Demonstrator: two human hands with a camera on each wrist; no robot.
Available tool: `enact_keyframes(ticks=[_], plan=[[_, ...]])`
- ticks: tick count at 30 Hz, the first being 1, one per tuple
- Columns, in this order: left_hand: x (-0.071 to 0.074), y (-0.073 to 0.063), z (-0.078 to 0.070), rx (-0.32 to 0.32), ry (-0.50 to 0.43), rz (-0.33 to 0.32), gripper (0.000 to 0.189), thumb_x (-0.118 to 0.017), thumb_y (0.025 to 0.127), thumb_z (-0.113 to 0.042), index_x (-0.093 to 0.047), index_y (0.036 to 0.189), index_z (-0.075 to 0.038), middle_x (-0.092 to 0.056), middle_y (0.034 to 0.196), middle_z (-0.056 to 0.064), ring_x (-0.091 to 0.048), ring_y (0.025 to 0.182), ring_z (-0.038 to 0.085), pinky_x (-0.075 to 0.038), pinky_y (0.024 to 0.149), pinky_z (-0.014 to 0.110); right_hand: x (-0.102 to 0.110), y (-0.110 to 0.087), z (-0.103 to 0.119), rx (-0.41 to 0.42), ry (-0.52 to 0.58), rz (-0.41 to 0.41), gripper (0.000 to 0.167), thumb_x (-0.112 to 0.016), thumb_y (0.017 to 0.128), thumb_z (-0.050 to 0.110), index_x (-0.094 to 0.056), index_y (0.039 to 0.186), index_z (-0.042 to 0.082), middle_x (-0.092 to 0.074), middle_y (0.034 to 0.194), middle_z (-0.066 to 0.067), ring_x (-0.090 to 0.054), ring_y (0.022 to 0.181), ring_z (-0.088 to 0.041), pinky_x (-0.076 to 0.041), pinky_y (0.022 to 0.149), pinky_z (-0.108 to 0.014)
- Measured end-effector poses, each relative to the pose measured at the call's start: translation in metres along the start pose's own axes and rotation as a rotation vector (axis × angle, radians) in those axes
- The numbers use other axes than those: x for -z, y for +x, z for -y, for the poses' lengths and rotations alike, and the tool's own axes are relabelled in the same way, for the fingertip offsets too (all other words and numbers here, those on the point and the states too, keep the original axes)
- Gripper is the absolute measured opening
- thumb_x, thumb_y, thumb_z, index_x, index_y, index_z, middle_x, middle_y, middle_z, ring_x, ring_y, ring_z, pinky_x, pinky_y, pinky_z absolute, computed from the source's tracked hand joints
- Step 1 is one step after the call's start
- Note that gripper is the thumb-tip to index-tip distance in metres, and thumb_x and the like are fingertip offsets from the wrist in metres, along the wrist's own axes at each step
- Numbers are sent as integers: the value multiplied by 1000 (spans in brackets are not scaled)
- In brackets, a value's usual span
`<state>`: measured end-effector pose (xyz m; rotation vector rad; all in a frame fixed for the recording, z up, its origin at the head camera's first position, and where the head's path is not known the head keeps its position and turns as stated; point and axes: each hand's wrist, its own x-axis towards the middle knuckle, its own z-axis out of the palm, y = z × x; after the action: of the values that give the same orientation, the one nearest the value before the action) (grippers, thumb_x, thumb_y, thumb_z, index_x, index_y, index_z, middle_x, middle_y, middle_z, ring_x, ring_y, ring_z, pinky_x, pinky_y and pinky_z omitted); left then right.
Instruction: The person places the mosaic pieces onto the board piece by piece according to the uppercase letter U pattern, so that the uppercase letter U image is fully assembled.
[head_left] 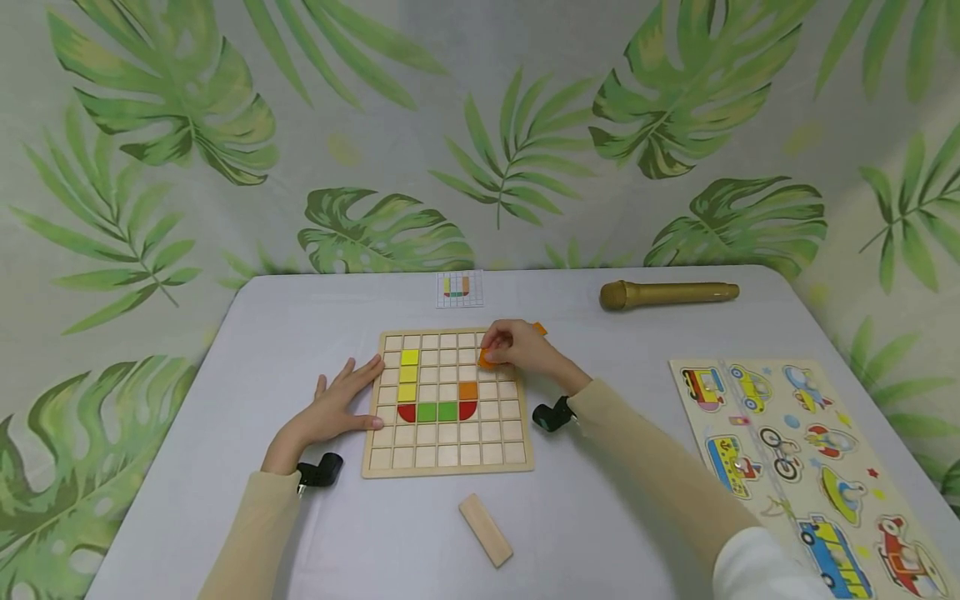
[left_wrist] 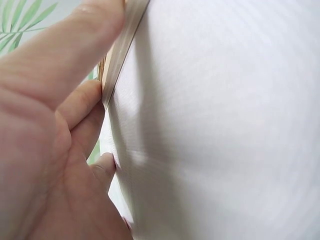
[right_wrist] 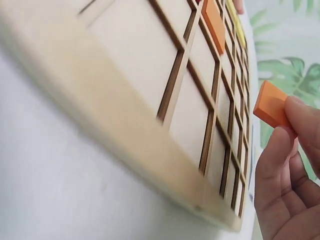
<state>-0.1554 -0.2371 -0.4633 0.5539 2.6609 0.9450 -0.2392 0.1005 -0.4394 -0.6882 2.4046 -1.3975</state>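
A wooden grid board (head_left: 435, 457) lies on the table, holding yellow square tiles (head_left: 408, 374) in a column, two green squares (head_left: 437, 412), red quarter-round tiles (head_left: 406, 412) at either side of them, and one orange square (head_left: 468, 390) above the right red piece. My right hand (head_left: 525, 346) pinches another orange square tile (right_wrist: 270, 104) between thumb and fingertips, over the board's upper right. With fingers spread, my left hand (head_left: 337, 408) rests against the board's left edge; its thumb and fingertips touch the frame. More orange (head_left: 539, 329) shows partly hidden behind the right hand.
Behind the board lies a small pattern card (head_left: 460, 289) with a coloured grid. A gold microphone-shaped object (head_left: 667, 294) is at the back right. A vehicle puzzle board (head_left: 806, 475) covers the right side. Near the front lies a plain wooden block (head_left: 486, 531).
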Motion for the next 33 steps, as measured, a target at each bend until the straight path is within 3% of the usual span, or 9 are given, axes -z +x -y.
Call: enact_keyframes(ticks=[7, 12, 17, 24, 28, 33], plan=[[0, 0, 0, 10, -2, 0, 96, -76, 79, -41, -24, 152, -8, -15, 159, 10, 4, 143, 41, 14, 101, 68, -18, 11, 7, -11, -11, 55, 7, -69, 85, -1, -65, 91, 0, -62, 83, -4, -56, 70, -13, -46, 65, -22], [0, -1, 0, 10, -2, 0, 96, -76, 79, -41, -25, 152, -7, -15, 159, 10, 4, 143, 41, 14, 101, 68, -26, 13, 9, -11, -17, 88, 6, -67, 85, -3, -65, 90, -1, -61, 79, -5, -55, 67, -13, -45, 62, -23], [0, -1, -1, 10, -3, 2, 95, -76, 79, -40, -25, 152, -7, -15, 158, 10, 3, 142, 41, 14, 101, 68, -32, 14, 9, -30, -92, 103, 6, -67, 86, -2, -66, 89, 2, -59, 75, -3, -53, 64, -12, -45, 59, -23], [1, -1, -2, 11, -5, 2, 95, -77, 79, -38, -24, 152, -7, -15, 158, 11, 3, 142, 42, 14, 101, 68, -34, 14, 10, 4, -198, 94, 8, -67, 85, -2, -67, 89, 5, -60, 79, -1, -53, 73, -14, -45, 69, -24], [1, -1, -2, 11, -5, 2, 95, -77, 79, -38, -24, 152, -7, -14, 159, 10, 3, 142, 41, 14, 101, 68, -31, 12, 8, 3, -143, 85, 8, -67, 85, -1, -67, 90, 5, -61, 81, -2, -54, 73, -15, -46, 68, -25], [1, 0, -2, 11, -3, 4, 95, -76, 80, -39, -24, 152, -7, -14, 159, 10, 4, 143, 41, 15, 101, 67, -16, 8, -1, -30, 43, 50, 10, -66, 88, 1, -66, 98, -1, -63, 91, -9, -55, 75, -18, -46, 66, -27]])
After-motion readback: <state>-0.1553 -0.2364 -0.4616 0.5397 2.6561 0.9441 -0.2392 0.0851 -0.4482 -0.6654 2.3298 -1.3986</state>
